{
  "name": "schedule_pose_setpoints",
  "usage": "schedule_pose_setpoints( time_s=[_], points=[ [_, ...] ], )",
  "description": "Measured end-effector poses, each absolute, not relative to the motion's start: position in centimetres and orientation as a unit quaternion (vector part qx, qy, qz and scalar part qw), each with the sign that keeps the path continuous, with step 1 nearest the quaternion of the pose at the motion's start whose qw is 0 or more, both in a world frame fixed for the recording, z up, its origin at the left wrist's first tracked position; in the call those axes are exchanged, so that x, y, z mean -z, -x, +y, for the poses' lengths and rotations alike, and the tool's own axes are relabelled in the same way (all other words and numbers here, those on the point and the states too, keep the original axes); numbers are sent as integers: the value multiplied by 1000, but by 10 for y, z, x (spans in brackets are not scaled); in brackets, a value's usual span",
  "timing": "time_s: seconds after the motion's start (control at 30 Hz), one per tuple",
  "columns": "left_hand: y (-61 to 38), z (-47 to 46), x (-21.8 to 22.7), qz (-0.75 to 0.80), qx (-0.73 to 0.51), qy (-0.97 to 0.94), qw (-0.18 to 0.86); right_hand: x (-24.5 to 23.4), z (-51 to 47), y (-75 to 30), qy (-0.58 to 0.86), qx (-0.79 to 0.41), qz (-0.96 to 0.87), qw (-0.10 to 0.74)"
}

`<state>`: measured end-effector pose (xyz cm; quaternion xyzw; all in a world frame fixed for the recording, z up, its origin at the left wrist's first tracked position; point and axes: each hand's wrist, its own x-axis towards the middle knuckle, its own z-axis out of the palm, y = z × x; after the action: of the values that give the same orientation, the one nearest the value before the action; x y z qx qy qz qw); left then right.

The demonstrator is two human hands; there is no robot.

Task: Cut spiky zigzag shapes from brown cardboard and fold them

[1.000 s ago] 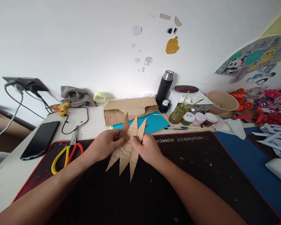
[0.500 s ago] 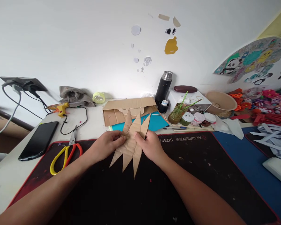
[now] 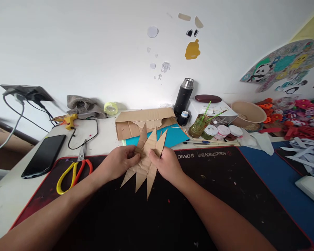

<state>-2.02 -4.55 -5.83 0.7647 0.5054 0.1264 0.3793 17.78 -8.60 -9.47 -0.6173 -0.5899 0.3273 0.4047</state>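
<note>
A brown cardboard cutout (image 3: 143, 167) with several long pointed spikes is held up over the black desk mat (image 3: 136, 223). My left hand (image 3: 121, 159) is closed on its left edge, thumb on the near face. On the right edge, my right hand (image 3: 167, 164) grips it with the thumb pressed flat near the middle. The fingers behind the cardboard are hidden. Left of my left hand, scissors (image 3: 74, 174) with one yellow and one red handle loop lie across the mat's edge. Behind the cutout rest a torn cardboard piece (image 3: 125, 127) and a blue sheet (image 3: 172, 136).
A black phone (image 3: 43, 157) and a yellow glue gun (image 3: 71, 121) with its cord lie at left. A black thermos (image 3: 183, 97), a jar with brushes (image 3: 197, 127) and small paint jars (image 3: 223, 132) stand at back right. White paper strips (image 3: 307, 153) are heaped at far right.
The cutout has tilted slightly, its lower spikes shifting a little left. My right hand has moved slightly left with it. Both hands keep their hold.
</note>
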Motion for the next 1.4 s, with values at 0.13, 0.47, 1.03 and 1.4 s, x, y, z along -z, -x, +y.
schedule_pose_setpoints(
  time_s=[0.13,0.47,1.03,1.4],
  points=[
    [13,-55,60,553,-124,-792,226,97,-85,-175,631,-310,-595,389],
    [24,-42,61,479,-127,-751,436,89,-87,-181,590,-373,-561,444],
    [28,-45,56,481,-167,-693,511,90,-86,-181,523,-493,-517,465],
    [30,-43,58,494,-120,-729,459,92,-88,-178,560,-405,-592,414]
  ],
)
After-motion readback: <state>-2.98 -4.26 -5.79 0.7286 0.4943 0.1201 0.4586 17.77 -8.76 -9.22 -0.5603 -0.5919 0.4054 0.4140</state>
